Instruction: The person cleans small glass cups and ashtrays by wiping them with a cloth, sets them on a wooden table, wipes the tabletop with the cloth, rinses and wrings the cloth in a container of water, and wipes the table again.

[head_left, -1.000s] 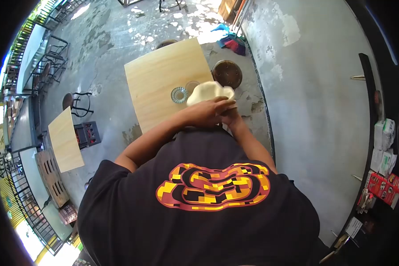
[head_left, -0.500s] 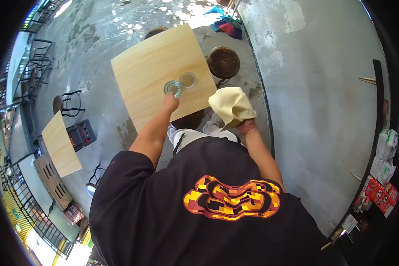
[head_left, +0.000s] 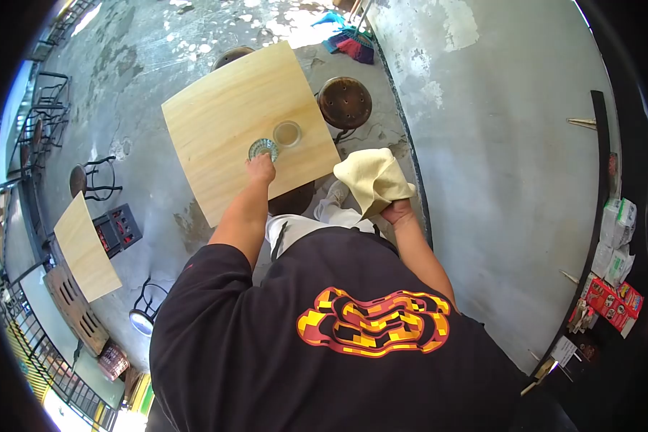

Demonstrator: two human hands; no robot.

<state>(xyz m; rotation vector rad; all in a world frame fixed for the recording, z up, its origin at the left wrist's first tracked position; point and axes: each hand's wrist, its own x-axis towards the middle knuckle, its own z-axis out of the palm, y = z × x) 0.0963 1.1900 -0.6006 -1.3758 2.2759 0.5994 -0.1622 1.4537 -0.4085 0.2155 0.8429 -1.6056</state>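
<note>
My left hand [head_left: 261, 169] reaches over the light wooden table [head_left: 223, 108] and grips the near edge of a ribbed glass dish [head_left: 263, 149]. A second round, clear glass dish [head_left: 287, 134] sits on the tabletop, just right of and beyond the first. Off the table's right corner, my right hand [head_left: 397, 212] is closed on a pale yellow cloth [head_left: 373, 180]. The cloth is bunched up and covers most of that hand's fingers.
A round brown stool [head_left: 344, 102] stands at the table's right side, another [head_left: 232, 56] behind it. Brooms [head_left: 351, 45] lean by the grey wall [head_left: 497, 158]. A smaller wooden tabletop [head_left: 86, 248] and dark crate [head_left: 119, 229] are at left.
My hands, together at the cloth a second ago, have parted. The left moved onto the ribbed dish, while the right kept the cloth and moved right, off the table. Lately the whole view has shifted slightly.
</note>
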